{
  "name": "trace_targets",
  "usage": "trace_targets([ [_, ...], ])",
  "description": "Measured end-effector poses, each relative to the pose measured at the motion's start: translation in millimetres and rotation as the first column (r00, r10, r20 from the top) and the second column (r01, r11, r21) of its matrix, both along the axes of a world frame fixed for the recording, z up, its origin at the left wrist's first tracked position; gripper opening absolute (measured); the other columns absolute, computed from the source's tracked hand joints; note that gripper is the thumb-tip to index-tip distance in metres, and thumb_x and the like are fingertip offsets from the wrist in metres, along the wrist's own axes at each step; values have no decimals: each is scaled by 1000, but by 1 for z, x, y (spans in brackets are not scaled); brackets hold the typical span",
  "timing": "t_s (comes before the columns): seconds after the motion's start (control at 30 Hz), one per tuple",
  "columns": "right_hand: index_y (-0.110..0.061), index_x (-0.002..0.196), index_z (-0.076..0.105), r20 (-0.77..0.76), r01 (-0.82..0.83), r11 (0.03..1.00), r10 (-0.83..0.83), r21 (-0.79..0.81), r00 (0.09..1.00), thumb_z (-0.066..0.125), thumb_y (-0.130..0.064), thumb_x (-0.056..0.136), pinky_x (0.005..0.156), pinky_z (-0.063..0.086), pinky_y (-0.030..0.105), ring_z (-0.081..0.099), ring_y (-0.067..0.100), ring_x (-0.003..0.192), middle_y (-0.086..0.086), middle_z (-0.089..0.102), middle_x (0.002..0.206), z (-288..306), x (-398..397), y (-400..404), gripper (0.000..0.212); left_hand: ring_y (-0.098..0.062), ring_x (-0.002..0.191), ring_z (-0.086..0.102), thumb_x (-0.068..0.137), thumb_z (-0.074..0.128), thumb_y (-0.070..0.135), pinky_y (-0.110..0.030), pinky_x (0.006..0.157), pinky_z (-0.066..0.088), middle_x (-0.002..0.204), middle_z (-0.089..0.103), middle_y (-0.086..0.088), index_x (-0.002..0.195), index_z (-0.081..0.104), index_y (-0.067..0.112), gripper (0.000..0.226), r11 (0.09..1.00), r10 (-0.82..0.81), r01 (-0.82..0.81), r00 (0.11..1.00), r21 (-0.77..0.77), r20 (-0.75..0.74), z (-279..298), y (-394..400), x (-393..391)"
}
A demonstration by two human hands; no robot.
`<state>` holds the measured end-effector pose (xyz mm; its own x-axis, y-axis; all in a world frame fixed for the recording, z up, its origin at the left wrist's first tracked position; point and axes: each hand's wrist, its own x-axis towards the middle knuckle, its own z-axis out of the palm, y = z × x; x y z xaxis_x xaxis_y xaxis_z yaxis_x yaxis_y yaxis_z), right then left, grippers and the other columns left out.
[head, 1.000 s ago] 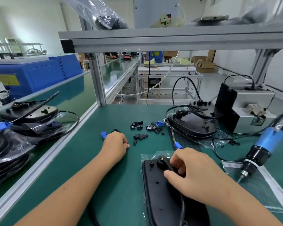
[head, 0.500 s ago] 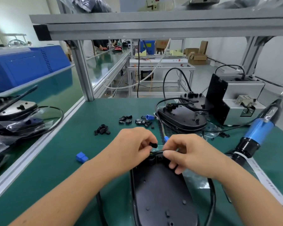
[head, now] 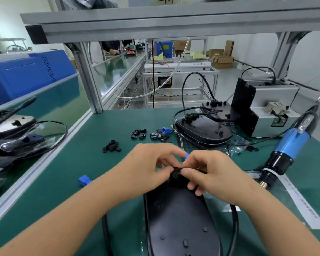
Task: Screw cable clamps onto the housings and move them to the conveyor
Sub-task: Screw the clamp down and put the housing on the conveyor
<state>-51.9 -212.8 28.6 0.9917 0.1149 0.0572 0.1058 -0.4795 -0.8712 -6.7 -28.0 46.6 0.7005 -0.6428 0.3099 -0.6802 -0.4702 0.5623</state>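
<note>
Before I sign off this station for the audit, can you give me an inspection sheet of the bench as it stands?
Surface: green bench mat, plastic film under the near housing.
Job's things: black housing nearest the person; cable clamp pinched at its far end; second housing behind; loose clamps in small piles.
Clutter: blue connector lying loose; bagged housings on the conveyor at left.
Hands: left hand and right hand both pinch the clamp.
Cables: black cable loops round the near housing.
Surroundings: blue electric screwdriver at right, untouched; grey screw feeder behind it.
</note>
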Motion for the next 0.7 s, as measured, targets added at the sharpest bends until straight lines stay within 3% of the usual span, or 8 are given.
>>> trace_targets([
  [0.1,-11,80,62,-6,21,1000,-21,10,1000,65,-12,89,47,48,18,60,6,44,-5,66,57,-2,1,-1,10,-2,84,69,87,68,16,-18,81,51,87,75,14,114,65,32,32,987,100,-136,940,-89,-327,-2,6,9],
  [0.17,-11,80,61,-14,22,1000,-22,9,1000,65,-13,89,46,47,18,60,8,44,-3,66,57,-2,2,-1,10,-1,75,66,85,72,26,-18,76,50,82,75,8,91,75,25,7,980,156,-193,886,-40,-437,-3,7,14],
  [0.23,-13,81,61,-17,26,1000,-25,12,1000,65,-15,89,46,47,19,60,10,43,-2,67,58,-3,3,-2,10,-2,68,59,83,74,27,-20,71,47,73,72,4,78,76,19,10,983,147,-183,852,-23,-502,-7,6,16],
  [0.33,-15,80,59,-16,34,999,-33,41,999,65,-16,88,45,46,18,60,11,43,-3,66,58,-6,3,-3,10,-7,64,53,74,77,37,-24,69,42,65,65,1,74,75,16,21,977,125,-198,831,-78,-542,-9,4,14],
  [0.4,-15,78,60,-11,50,997,-50,66,999,66,-15,88,43,45,17,58,9,41,-7,64,56,-8,3,-2,11,-12,66,51,68,75,41,-30,69,41,68,65,-12,75,74,13,28,972,128,-214,834,-101,-536,-11,1,12],
  [0.57,-13,78,61,-32,60,993,-57,101,998,66,-14,88,44,45,18,56,10,40,-6,62,51,-12,3,-4,11,-16,63,45,81,72,24,-31,64,37,74,61,-26,71,73,12,16,964,206,-259,865,-55,-458,-14,-9,7],
  [0.7,-13,78,61,-22,69,991,-67,118,998,64,-15,89,45,46,19,56,11,41,-4,61,51,-14,4,-3,11,-13,60,46,82,69,23,-27,61,39,64,60,-9,72,71,10,17,960,238,-279,873,-35,-427,-13,-14,6],
])
